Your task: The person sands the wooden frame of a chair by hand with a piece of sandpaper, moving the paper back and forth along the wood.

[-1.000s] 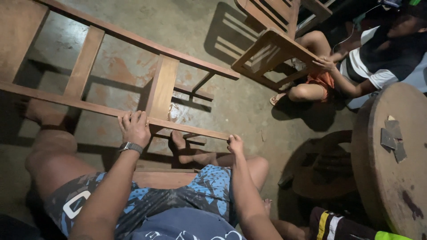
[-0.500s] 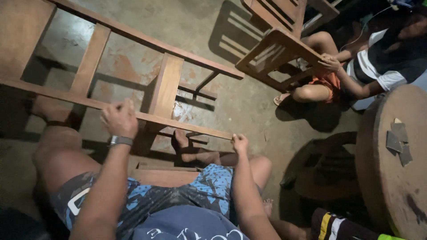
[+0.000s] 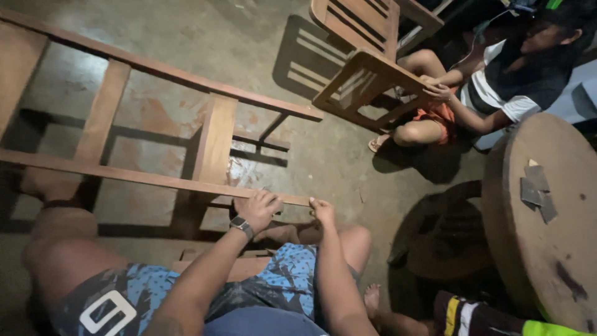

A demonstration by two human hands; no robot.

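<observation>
At six o'clock, both hands meet at the near rail's end of the wooden frame [image 3: 155, 177]: left hand [image 3: 258, 208] closed over the rail, right hand [image 3: 322, 210] pinching its tip. Risks: frame tipping off the knees; splinters; fingers caught. Round table [image 3: 547, 249] crowds three o'clock.

round wood table [image 3: 547, 261], seated person [image 3: 497, 93] w/ chair frame [image 3: 367, 87]

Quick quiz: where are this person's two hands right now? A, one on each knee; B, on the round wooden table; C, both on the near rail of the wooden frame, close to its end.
C: the left hand and right hand both rest on the near rail of the wooden frame, close to its end.
</observation>
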